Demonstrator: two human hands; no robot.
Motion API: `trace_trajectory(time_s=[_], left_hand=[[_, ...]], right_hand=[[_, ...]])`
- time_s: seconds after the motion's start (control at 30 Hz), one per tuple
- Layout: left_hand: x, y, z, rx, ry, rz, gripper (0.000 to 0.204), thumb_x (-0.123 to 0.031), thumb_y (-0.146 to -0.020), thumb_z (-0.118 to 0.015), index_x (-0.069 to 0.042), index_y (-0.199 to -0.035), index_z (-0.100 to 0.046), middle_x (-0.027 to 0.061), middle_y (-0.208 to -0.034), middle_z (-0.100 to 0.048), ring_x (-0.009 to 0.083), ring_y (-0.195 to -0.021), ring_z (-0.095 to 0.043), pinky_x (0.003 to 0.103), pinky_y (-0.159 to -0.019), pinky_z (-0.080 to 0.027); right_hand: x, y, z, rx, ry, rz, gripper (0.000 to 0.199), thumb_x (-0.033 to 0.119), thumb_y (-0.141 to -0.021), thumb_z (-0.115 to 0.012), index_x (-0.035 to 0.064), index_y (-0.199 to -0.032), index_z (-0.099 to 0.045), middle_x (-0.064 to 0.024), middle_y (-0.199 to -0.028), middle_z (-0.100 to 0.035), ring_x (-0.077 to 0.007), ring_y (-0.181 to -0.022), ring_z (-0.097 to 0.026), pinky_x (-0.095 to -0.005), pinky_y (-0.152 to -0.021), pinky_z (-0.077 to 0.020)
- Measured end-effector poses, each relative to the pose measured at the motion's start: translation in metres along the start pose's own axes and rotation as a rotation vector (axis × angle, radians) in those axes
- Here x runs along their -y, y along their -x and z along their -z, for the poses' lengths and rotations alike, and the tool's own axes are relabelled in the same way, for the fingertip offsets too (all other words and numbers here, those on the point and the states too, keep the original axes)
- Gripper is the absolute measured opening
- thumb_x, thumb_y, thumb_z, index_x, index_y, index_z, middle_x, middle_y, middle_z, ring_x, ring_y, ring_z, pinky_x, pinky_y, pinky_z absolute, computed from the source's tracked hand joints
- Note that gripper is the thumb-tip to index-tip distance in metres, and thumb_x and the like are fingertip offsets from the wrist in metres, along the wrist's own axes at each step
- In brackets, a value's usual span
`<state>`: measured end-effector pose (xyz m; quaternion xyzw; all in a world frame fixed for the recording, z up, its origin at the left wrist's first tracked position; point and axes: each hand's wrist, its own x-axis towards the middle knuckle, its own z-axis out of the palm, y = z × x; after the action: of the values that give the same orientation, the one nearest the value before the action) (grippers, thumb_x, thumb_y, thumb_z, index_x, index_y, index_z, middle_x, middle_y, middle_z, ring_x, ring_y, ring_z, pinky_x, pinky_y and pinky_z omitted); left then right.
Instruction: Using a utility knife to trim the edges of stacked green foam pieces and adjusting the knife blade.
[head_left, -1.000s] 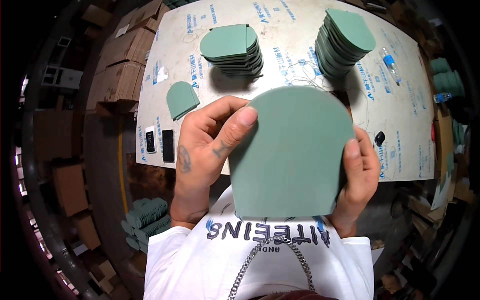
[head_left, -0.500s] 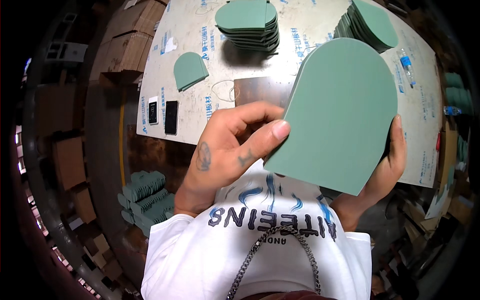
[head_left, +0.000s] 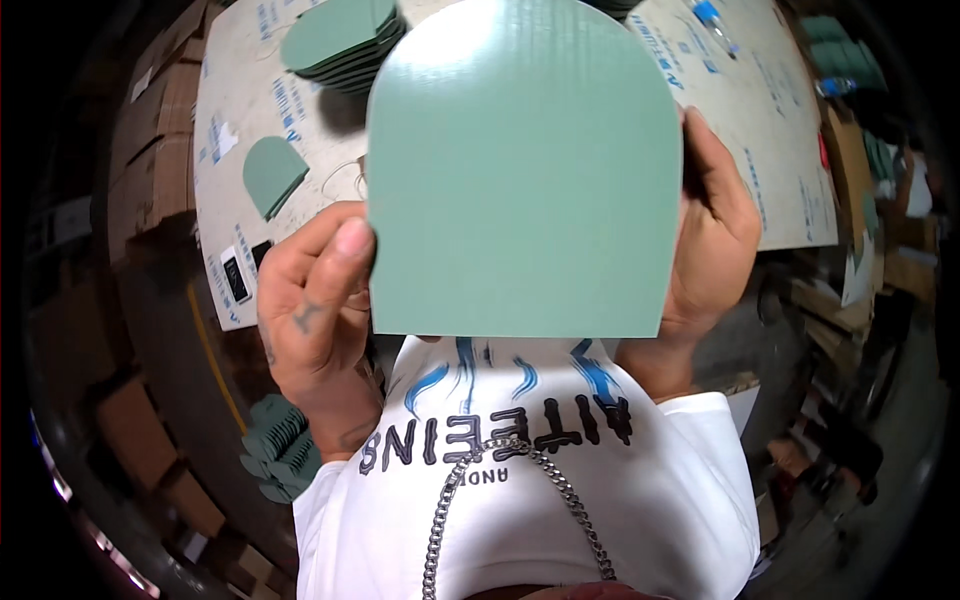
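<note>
A large green panel (head_left: pixel 525 190), arched at the top and straight along its lower edge, is held up in front of my chest with light glinting near its curved end. My left hand (head_left: pixel 325 285) grips its left edge, the thumb lying along the rim and the other fingers partly hidden. On the opposite side my right hand (head_left: pixel 715 215) is closed on the right edge, its palm and most fingers behind the panel. Whether the panel is a single piece or several stacked ones cannot be made out from here.
On the white printed table (head_left: pixel 790 190) stand a stack of green panels (head_left: pixel 340 40), a smaller arched green piece (head_left: pixel 272 175), a white phone (head_left: pixel 236 272) and a water bottle (head_left: pixel 715 25). Cardboard stacks (head_left: pixel 160 150) rise at the left; bundled green pieces (head_left: pixel 280 445) sit lower left.
The green panel has come closer and turned from a tilt to nearly straight, its face now catching light. Both hands moved with it, still gripping its sides, and the view has shifted.
</note>
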<state>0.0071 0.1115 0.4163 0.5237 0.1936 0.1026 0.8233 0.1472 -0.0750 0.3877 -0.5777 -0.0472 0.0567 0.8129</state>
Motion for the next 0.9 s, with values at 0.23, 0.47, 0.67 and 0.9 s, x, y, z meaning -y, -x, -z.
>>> trace_trajectory(time_s=[0.23, 0.47, 0.67, 0.9], left_hand=[[0.006, 0.001, 0.002, -0.028, -0.071, -0.085, 0.034, -0.02, -0.099, -0.052, 0.012, -0.103, -0.064, 0.0118, -0.083, -0.066, 0.0136, -0.07, -0.059, 0.022, -0.062, -0.043], [0.008, -0.008, -0.003, 0.078, -0.035, 0.0, 0.038, -0.033, -0.101, -0.057, 0.004, -0.099, -0.069, 0.0064, -0.08, -0.068, 0.0106, -0.066, -0.062, 0.023, -0.059, -0.05], [0.012, -0.008, 0.001, 0.087, -0.007, -0.001, 0.038, -0.032, -0.102, -0.057, 0.004, -0.1, -0.069, 0.0066, -0.081, -0.068, 0.0092, -0.066, -0.061, 0.023, -0.059, -0.049], [0.009, -0.014, 0.005, 0.122, -0.024, -0.013, 0.033, -0.027, -0.101, -0.059, 0.005, -0.103, -0.069, 0.0055, -0.082, -0.069, 0.0107, -0.069, -0.062, 0.025, -0.064, -0.052]], right_hand=[[0.001, 0.001, 0.002, 0.232, -0.827, -0.301, 0.032, 0.016, -0.102, -0.047, -0.0069, -0.118, -0.062, -0.0147, -0.111, -0.067, -0.02, -0.103, -0.065, -0.0314, -0.099, -0.0494], [0.004, 0.003, 0.003, 0.154, -0.716, -0.312, 0.03, 0.01, -0.099, -0.049, -0.0114, -0.117, -0.06, -0.0231, -0.109, -0.068, -0.0249, -0.094, -0.071, -0.0313, -0.083, -0.0602], [-0.006, 0.01, 0.001, -0.078, 0.105, -0.051, 0.026, -0.003, -0.099, -0.047, -0.0135, -0.119, -0.06, -0.0244, -0.11, -0.067, -0.0231, -0.089, -0.072, -0.0293, -0.077, -0.063], [0.0, 0.007, -0.009, -0.021, 0.147, 0.0, 0.029, 0.001, -0.1, -0.05, -0.0084, -0.126, -0.059, -0.0208, -0.12, -0.065, -0.0229, -0.099, -0.068, -0.0314, -0.079, -0.0591]])
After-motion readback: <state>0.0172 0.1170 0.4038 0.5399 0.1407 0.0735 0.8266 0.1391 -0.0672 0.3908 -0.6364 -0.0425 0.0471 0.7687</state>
